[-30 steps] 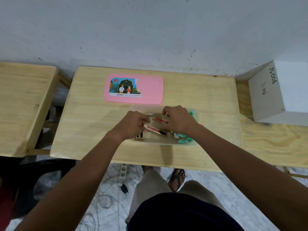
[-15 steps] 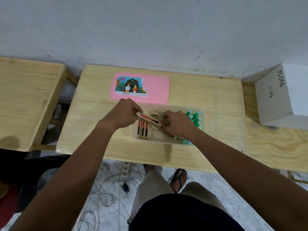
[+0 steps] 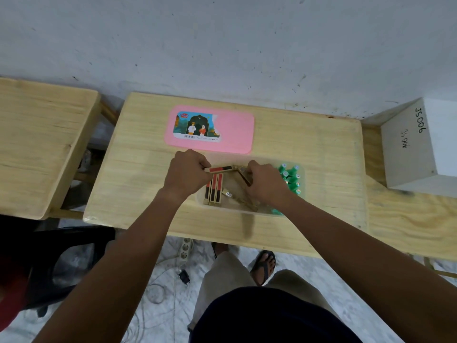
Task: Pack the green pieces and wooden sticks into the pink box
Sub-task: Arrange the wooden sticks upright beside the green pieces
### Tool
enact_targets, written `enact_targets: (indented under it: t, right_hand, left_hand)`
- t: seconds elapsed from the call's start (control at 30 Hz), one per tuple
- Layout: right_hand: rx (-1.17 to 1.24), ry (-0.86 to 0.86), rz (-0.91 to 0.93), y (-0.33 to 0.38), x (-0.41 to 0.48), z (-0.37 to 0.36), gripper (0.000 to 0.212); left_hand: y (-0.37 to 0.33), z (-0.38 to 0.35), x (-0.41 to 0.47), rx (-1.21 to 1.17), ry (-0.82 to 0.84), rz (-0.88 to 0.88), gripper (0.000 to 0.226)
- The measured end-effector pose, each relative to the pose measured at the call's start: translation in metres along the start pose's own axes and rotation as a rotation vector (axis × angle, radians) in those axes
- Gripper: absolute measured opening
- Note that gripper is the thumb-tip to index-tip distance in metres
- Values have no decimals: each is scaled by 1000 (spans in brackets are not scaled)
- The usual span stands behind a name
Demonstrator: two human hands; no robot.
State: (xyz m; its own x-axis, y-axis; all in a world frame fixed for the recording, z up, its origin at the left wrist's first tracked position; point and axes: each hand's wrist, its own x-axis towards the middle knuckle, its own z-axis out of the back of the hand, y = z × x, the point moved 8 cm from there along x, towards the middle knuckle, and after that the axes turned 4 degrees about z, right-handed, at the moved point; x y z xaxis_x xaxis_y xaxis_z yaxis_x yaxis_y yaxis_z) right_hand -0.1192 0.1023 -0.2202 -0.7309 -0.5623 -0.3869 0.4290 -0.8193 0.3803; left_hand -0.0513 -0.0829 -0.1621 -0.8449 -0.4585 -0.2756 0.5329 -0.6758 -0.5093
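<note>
Box [image 3: 249, 211], clear-walled, sitting on the pale wooden table [image 3: 138, 169], just on the near side of the pink lid [image 3: 232, 134] that lies flat with its picture label up. Inside the box: three wooden sticks [image 3: 212, 191] with red and black faces laid side by side at the end away from the green pieces [image 3: 291, 177], which crowd the opposite end, caps up. Between them, more sticks lying loose and crossed, partly hidden under the right hand. Left hand [image 3: 188, 174] at the box's rim, grip pinched on one end of a red-faced stick [image 3: 221, 169] held level above the three laid ones. Right hand [image 3: 265, 184] over the middle of the box, grip closed on another stick [image 3: 243, 175] angled down into the box, its upper end close to the far end of the level one. Beyond the green end of the box, off the table, a white block [image 3: 410, 149] with handwritten markings.
</note>
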Motion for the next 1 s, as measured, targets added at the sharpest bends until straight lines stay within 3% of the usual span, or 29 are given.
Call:
enact_targets:
  t: [0.17,0.27,0.37,0.43,0.53,0.7,0.8,0.87,1.0]
  right_hand:
    - [-144,-147,138,16,-1,13,33]
    - [51,-156,210,28,1,14,45]
    - [145,-95,226,34,2,4,31]
    - [184,-112,189,32,1,1,22]
    - [301,-217,139,30,-3,6,15]
    - [381,-266,133,31,-9,9,12]
    - [387,-155,155,30,-9,0,28]
    - [227,3,125,26,-6,-17,45]
    - [-111,130,117,21,-5,-36,36]
  left_hand:
    - [0,-5,6,3,55,-46,24]
    - [-6,-6,8,-3,131,-110,22]
    - [-10,-7,10,-41,186,-134,21]
    - [-10,-6,12,-139,165,-90,26]
    - [-5,-3,8,-315,6,71,42]
    - [-4,-28,-12,-526,-62,262,21]
    - [6,-32,-10,-574,-30,327,15]
    - [10,-29,-5,-538,2,334,19]
    - [13,-25,1,-406,90,310,26]
